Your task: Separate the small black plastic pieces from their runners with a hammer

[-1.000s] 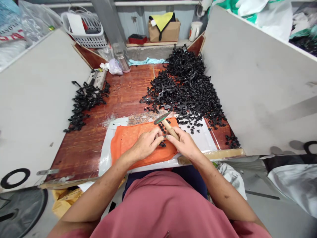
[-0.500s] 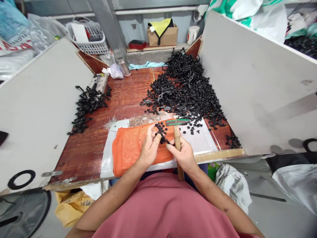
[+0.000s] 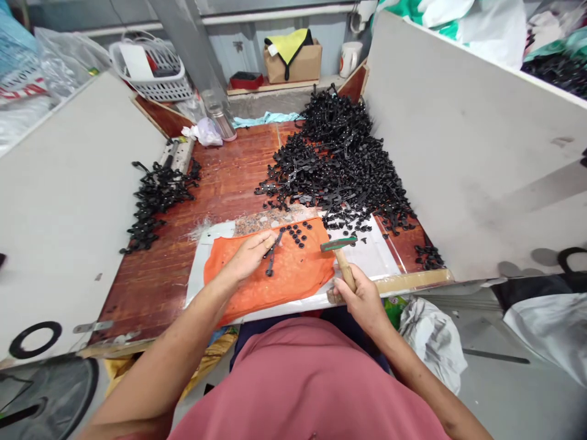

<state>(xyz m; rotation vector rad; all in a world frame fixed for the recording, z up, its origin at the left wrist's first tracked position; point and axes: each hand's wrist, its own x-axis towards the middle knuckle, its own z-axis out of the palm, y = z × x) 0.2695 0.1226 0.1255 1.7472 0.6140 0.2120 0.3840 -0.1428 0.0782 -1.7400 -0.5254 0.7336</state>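
My left hand (image 3: 252,252) is closed on a thin black part (image 3: 270,263) with a round end, too small to name, held over the left half of an orange cloth (image 3: 243,287). Several small black round pieces (image 3: 301,238) lie on the cloth, to the right of that hand. In my right hand (image 3: 360,293) is a hammer (image 3: 343,261) with a wooden handle and a green-edged metal head. The hammer's head is raised just beyond the cloth's right edge, near loose black pieces (image 3: 360,227) on the white sheet.
A large heap of black parts (image 3: 343,159) covers the table's right rear; a smaller pile (image 3: 158,198) lies at the left. Grey panels (image 3: 458,140) wall both sides. A clear bottle (image 3: 220,119), a box (image 3: 293,64) and a mug (image 3: 350,59) stand at the back.
My hands have moved apart. The left went left with a black part, the right moved right and down with the hammer, now gripped by its handle.
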